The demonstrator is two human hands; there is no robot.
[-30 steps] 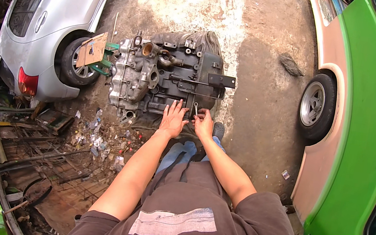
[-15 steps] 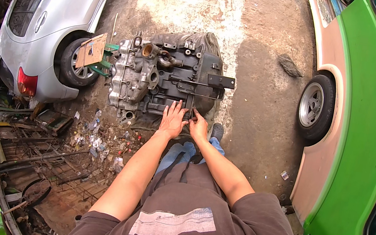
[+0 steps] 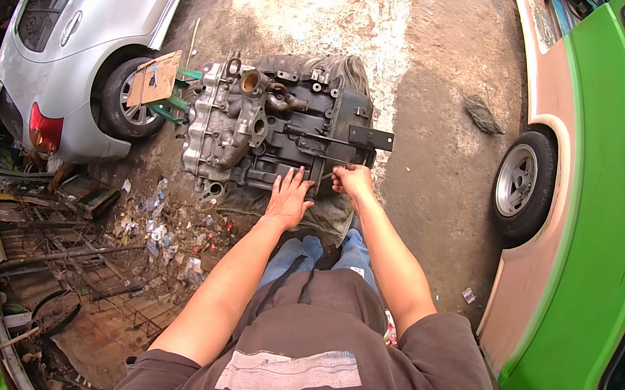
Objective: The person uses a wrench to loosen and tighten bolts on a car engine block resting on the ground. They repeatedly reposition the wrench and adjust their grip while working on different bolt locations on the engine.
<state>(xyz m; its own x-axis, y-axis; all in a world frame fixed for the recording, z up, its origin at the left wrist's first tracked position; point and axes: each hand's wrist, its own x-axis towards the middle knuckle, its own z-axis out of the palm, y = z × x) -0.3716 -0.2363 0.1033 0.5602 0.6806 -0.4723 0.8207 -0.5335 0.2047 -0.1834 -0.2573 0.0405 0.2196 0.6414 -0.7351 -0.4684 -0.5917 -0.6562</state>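
A car engine [image 3: 216, 129] lies on the ground in front of me, with a pale metal head on its left and a dark block on its right. My left hand [image 3: 289, 201] rests flat with spread fingers on the near edge of the dark block. Just right of it, my right hand [image 3: 353, 181] is closed in a pinch over the block's right part. Something thin and dark shows at its fingertips, too small to name. A black flat bracket [image 3: 370, 138] with holes juts from the engine's right side, beyond my right hand.
A dark cloth [image 3: 357, 74] lies under the engine. At left stand a silver car [image 3: 113, 5] and a green stand with a wooden board [image 3: 154, 79]; a green and pink vehicle [image 3: 607, 162] is at right. Litter [image 3: 157, 231] and scrap metal [image 3: 86, 264] cover the near left ground.
My right hand has moved away from me and slightly right, off the block's near edge, and its fingers are now pinched. My left hand stays almost where it was.
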